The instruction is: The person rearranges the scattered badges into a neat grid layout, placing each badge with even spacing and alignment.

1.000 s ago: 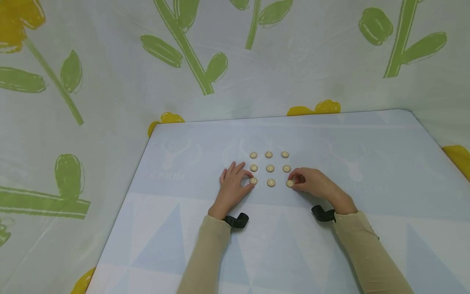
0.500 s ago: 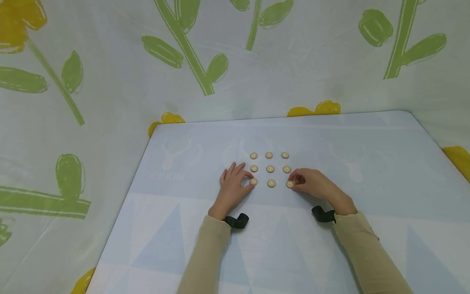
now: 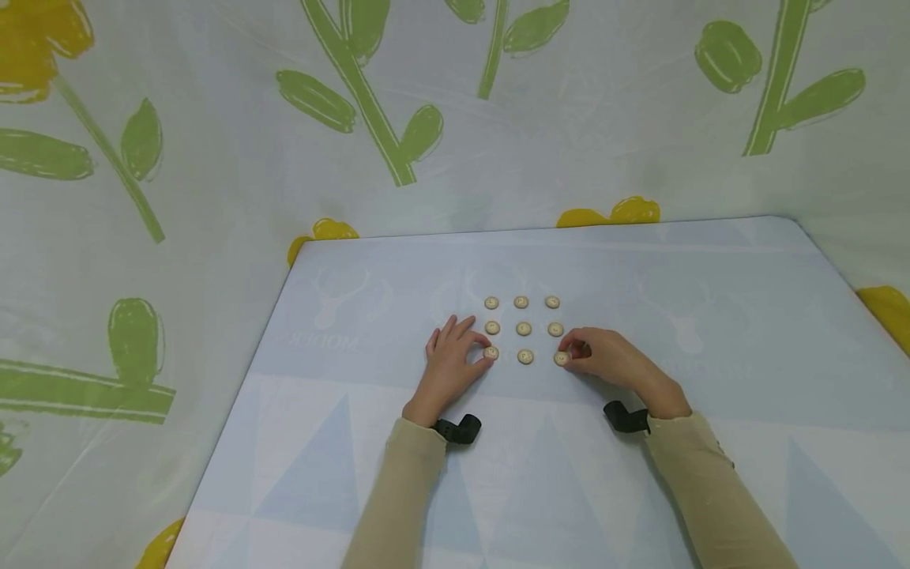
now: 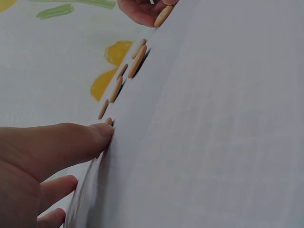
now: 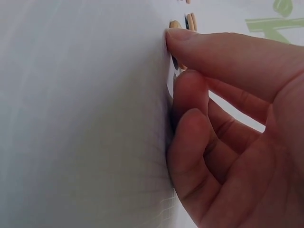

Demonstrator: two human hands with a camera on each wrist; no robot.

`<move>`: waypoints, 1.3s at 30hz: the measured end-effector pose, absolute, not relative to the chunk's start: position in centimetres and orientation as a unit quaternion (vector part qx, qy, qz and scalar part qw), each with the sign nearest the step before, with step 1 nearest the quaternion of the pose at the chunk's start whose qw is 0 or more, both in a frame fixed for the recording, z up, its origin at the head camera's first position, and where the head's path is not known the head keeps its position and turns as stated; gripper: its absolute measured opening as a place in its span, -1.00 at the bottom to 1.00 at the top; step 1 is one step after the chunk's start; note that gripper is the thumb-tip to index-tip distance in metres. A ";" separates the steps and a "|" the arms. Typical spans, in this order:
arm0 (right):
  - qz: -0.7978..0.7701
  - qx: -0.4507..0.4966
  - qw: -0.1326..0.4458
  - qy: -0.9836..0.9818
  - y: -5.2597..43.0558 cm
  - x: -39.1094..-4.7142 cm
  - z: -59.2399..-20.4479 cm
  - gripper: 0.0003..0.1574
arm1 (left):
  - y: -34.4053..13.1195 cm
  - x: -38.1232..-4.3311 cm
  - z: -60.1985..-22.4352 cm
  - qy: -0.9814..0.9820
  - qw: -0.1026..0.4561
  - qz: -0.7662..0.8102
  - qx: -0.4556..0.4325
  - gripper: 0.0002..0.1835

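Observation:
Round cream-coloured buttons lie flat on the table in three rows of three. My left hand [image 3: 449,365] pinches the near-left button [image 3: 490,353] between thumb and index finger, its other fingers spread on the cloth. In the left wrist view the thumb [image 4: 95,135] covers most of that button. At the opposite end of the near row, my right hand [image 3: 614,356] pinches the near-right button [image 3: 562,359] with thumb and index finger, the remaining fingers curled. Between the two hands sits the near-middle button [image 3: 525,356], touched by neither.
The middle row, with its centre button [image 3: 523,329], and the far row, with its centre button [image 3: 521,302], lie just beyond the hands. A pale blue patterned cloth covers the table [image 3: 398,292]. Behind its far edge hangs a white flowered curtain [image 3: 569,142].

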State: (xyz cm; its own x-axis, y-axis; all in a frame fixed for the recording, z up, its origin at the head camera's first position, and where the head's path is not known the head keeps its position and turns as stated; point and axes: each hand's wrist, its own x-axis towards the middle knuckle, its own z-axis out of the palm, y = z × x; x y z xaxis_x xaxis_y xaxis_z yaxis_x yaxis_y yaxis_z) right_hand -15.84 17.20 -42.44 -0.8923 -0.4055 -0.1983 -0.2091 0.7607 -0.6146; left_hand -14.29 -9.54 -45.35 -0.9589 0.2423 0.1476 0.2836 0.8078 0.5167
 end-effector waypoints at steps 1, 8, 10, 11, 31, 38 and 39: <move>-0.304 -0.166 0.162 0.924 17.2 -15.8 -42.5 -0.77 | -9.6 -14.3 -45.4 -0.950 0.037 -0.277 -0.139 -0.80; -0.296 -0.168 0.159 0.927 17.1 -15.9 -42.5 -0.77 | -9.6 -14.3 -45.2 -0.948 0.041 -0.282 -0.142 -0.80; -0.293 -0.169 0.160 0.927 17.1 -16.0 -42.5 -0.76 | -9.6 -14.4 -45.2 -0.948 0.041 -0.282 -0.142 -0.80; -0.292 -0.167 0.161 0.928 17.1 -16.0 -42.5 -0.76 | -9.6 -14.4 -45.2 -0.948 0.041 -0.283 -0.142 -0.80; -0.290 -0.164 0.160 0.929 16.8 -15.9 -42.3 -0.75 | -9.9 -14.4 -45.3 -0.947 0.031 -0.286 -0.141 -0.81; -0.285 -0.161 0.162 0.931 16.9 -16.1 -42.4 -0.77 | -9.8 -14.6 -45.5 -0.946 0.033 -0.289 -0.145 -0.82; -0.287 -0.162 0.161 0.930 17.0 -16.1 -42.5 -0.77 | -9.7 -14.7 -45.6 -0.945 0.034 -0.291 -0.146 -0.82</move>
